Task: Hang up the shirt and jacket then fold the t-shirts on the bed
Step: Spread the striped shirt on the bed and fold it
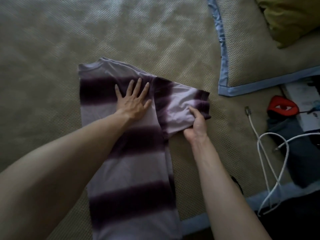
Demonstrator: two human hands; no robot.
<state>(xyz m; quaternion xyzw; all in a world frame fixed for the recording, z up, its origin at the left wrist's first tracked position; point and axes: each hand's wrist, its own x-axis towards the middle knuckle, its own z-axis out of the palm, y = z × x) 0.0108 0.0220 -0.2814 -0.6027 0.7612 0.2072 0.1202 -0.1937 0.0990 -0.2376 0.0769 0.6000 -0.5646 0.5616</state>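
Lower centre of the frame: striped t-shirt (131, 170), purple and pale lilac bands, laid lengthwise on the bed (43, 75), hem at the bottom edge, collar toward the middle of the frame. Left side apparently folded in already, giving a straight edge there.

Mid-frame, left of centre: left hand (133, 99) flat on the chest of the t-shirt, fingers straight and spread, palm pressing the cloth down.

Just right of it: right hand (195, 122) at the lower edge of the sleeve (180, 104), fingers curled and pinching the fabric, sleeve sticking out toward the right of the frame, bunched slightly at the grip. Both hands on the upper part of the garment, near each other but apart.

Right edge: white cables (265, 153) looped over the bed's woven mat, a red pouch (282, 105) beyond them.

Upper right: pillow with blue trim (245, 54), a yellow-green cushion (292, 18) on top of it.
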